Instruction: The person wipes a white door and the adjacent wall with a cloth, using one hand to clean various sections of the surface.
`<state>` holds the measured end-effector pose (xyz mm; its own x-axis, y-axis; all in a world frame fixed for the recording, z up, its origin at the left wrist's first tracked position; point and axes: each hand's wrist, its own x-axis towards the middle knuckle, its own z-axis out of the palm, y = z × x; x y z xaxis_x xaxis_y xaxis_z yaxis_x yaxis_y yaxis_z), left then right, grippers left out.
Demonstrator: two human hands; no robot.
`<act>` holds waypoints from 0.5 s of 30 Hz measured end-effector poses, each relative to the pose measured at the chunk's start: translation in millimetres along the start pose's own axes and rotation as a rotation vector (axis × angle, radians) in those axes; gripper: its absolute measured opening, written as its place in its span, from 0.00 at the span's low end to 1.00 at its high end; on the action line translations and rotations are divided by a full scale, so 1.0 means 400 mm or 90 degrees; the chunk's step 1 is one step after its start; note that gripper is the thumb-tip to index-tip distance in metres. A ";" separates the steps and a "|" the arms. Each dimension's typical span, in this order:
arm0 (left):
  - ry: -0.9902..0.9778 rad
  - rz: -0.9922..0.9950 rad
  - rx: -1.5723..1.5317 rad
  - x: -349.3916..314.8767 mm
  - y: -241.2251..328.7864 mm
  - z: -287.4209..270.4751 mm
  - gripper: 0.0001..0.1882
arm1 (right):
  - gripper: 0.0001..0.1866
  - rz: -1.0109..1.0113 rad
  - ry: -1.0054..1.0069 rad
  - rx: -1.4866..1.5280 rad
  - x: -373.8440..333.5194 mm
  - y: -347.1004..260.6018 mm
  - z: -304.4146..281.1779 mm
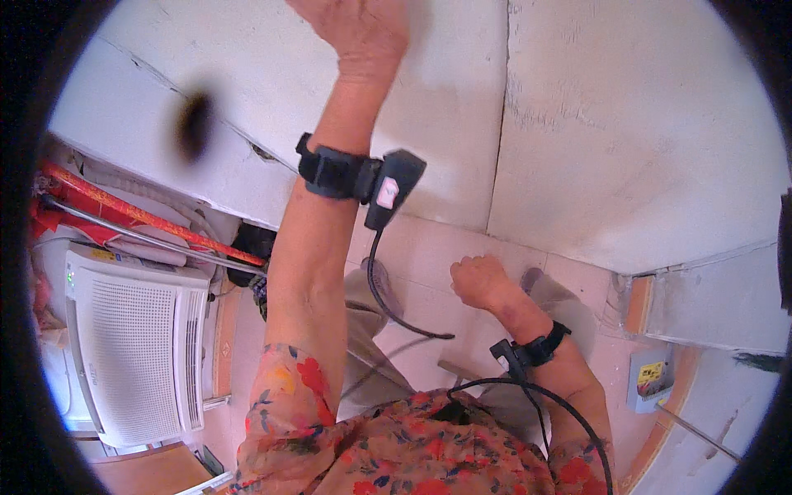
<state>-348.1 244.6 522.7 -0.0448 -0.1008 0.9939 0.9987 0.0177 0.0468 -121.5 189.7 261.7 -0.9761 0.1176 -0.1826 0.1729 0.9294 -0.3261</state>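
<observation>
My left arm stretches up and forward past a pale, stained wall panel (445, 99). Only the wrist and back of my left hand (359, 29) show at the top edge. Its fingers are cut off by the frame, so anything it touches or holds is out of sight. My right hand (481, 280) hangs lower, closed in a fist above the pink tiled floor (429, 247), near my right knee. Its palm is hidden, and nothing sticks out of the fingers. Each forearm wears a black strap with a small black device (396, 190) and a cable.
At the left are a white air conditioner (136, 346), a red rod (148, 213) and a metal rod (140, 228). A long crack (239, 136) crosses the left panel. At the right, a grey box with a yellow label (652, 381) stands by wooden edging (639, 304).
</observation>
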 end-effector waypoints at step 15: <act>-0.422 0.149 0.018 -0.264 0.228 -0.038 0.33 | 0.09 -0.014 -0.038 -0.005 -0.010 0.004 0.005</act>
<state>-251.8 241.5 420.6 0.1577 0.5357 0.8295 0.9833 -0.0083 -0.1816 -117.0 190.0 259.9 -0.9701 0.0756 -0.2306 0.1497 0.9342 -0.3237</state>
